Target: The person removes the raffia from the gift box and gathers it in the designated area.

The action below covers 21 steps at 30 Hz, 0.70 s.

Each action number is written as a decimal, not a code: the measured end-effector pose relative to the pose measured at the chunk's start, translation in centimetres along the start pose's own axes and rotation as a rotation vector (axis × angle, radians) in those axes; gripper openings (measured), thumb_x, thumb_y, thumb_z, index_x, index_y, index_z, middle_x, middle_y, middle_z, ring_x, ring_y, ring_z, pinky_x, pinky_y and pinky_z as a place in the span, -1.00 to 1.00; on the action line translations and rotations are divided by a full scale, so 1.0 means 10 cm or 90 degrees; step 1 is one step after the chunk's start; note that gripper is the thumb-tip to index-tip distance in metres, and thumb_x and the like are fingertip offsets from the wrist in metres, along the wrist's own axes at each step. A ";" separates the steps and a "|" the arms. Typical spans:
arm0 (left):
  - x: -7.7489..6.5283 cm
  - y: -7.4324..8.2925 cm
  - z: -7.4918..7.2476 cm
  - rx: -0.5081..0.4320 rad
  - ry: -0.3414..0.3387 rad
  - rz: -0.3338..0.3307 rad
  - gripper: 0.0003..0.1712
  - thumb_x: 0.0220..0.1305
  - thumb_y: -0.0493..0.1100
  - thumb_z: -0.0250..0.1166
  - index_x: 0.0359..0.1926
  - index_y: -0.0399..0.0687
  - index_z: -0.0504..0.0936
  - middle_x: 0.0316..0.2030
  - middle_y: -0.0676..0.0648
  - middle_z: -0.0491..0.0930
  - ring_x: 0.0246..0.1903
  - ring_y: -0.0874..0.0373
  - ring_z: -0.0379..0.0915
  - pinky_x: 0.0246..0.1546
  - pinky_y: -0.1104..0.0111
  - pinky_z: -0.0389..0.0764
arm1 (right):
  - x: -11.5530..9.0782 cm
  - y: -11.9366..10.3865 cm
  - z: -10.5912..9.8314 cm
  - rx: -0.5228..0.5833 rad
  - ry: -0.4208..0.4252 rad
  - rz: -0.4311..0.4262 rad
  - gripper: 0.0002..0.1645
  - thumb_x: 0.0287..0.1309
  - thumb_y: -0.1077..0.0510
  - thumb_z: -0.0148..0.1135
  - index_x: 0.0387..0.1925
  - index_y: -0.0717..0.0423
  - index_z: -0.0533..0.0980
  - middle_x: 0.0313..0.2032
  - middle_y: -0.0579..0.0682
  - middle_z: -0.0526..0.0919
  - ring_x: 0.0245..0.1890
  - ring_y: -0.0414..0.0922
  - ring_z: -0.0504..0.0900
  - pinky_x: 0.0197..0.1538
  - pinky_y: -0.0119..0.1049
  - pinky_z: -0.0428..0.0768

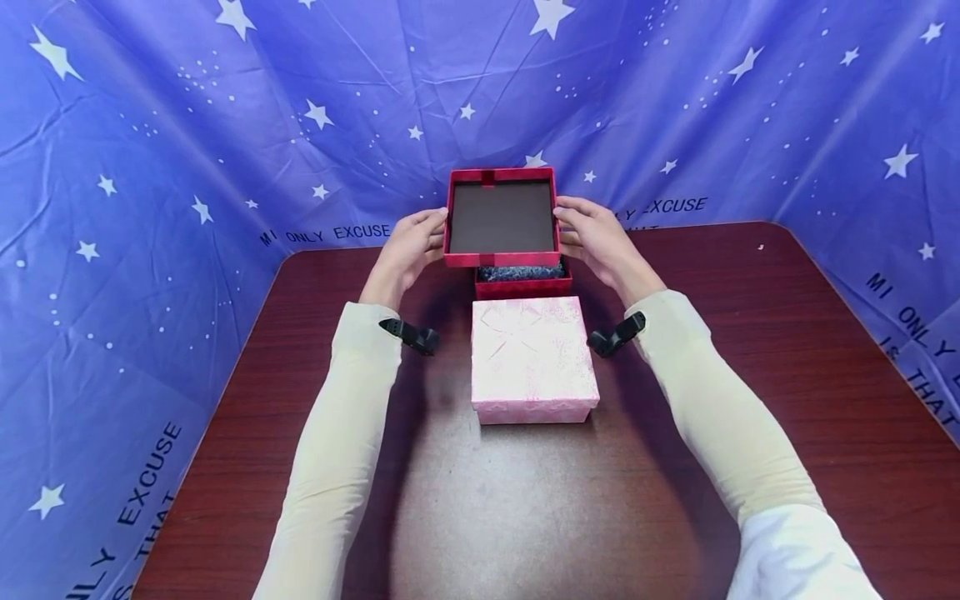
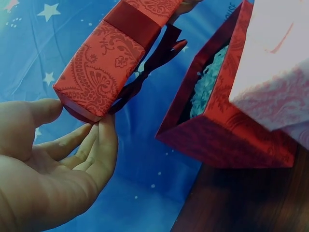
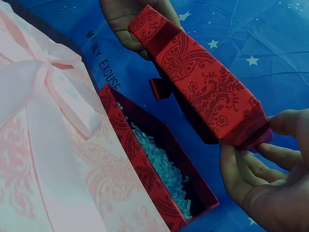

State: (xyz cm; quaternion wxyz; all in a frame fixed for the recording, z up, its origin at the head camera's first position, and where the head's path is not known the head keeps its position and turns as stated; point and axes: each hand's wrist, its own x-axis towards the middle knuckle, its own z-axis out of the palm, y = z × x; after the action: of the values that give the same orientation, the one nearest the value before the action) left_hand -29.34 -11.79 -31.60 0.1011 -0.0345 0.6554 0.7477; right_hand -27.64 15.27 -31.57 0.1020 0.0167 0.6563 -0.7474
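A red patterned box lid (image 1: 502, 259) is tilted up in the head view, its dark inside facing the camera. My left hand (image 1: 411, 247) pinches its left side between thumb and fingers, and my right hand (image 1: 597, 239) grips the opposite side. A dark red ribbon bow (image 2: 145, 72) hangs from the lid's top in the left wrist view. Below the lid stands the red box base (image 1: 522, 289), uncovered, with bluish shredded filler (image 3: 161, 164) inside. Much of the base is hidden by the lid in the head view.
Directly in front of the red base sits a closed pink box (image 1: 536, 358) with a pale ribbon bow (image 3: 46, 63) on top. Both stand on a dark reddish wooden table (image 1: 750, 367). A blue star-printed curtain (image 1: 360, 83) surrounds the table's back and sides.
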 end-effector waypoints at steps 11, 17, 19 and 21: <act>-0.03 0.06 -0.21 0.017 0.002 -0.013 -0.52 0.41 -0.06 0.11 0.24 -0.22 0.41 -0.14 -0.08 0.55 -0.24 0.17 0.55 -0.09 0.32 0.56 | 0.09 0.02 0.21 0.002 -0.007 0.003 -0.45 0.36 0.10 0.07 0.33 0.08 0.29 -0.12 0.00 0.56 -0.26 -0.19 0.61 -0.19 -0.39 0.61; -0.06 0.09 -0.37 0.025 -0.001 -0.018 -0.51 0.41 -0.05 0.10 0.25 -0.21 0.40 -0.03 -0.11 0.54 -0.18 0.16 0.54 -0.02 0.30 0.54 | 0.13 0.03 0.36 -0.005 -0.006 0.012 -0.47 0.36 0.10 0.06 0.33 0.06 0.30 -0.13 0.00 0.55 -0.24 -0.18 0.60 -0.18 -0.38 0.61; -0.07 0.09 -0.42 0.022 -0.002 -0.017 -0.51 0.40 -0.05 0.12 0.23 -0.22 0.41 -0.05 -0.11 0.56 -0.18 0.16 0.55 -0.05 0.31 0.56 | 0.14 0.03 0.41 -0.009 -0.008 0.016 -0.47 0.37 0.09 0.05 0.33 0.05 0.30 -0.10 0.01 0.54 -0.21 -0.16 0.59 -0.14 -0.35 0.59; -0.08 0.09 -0.48 0.025 -0.005 -0.012 -0.51 0.41 -0.05 0.11 0.23 -0.22 0.40 -0.10 -0.07 0.57 -0.20 0.19 0.56 -0.11 0.33 0.57 | 0.15 0.03 0.46 -0.015 -0.014 0.016 -0.46 0.37 0.09 0.04 0.33 0.05 0.29 -0.09 0.02 0.54 -0.19 -0.16 0.59 -0.09 -0.32 0.58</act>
State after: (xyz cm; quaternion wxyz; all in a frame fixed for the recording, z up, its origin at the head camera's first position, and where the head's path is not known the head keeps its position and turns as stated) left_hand -29.11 -16.76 -31.22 0.1114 -0.0360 0.6690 0.7340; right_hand -28.59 10.50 -31.49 0.1191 0.0156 0.6638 -0.7382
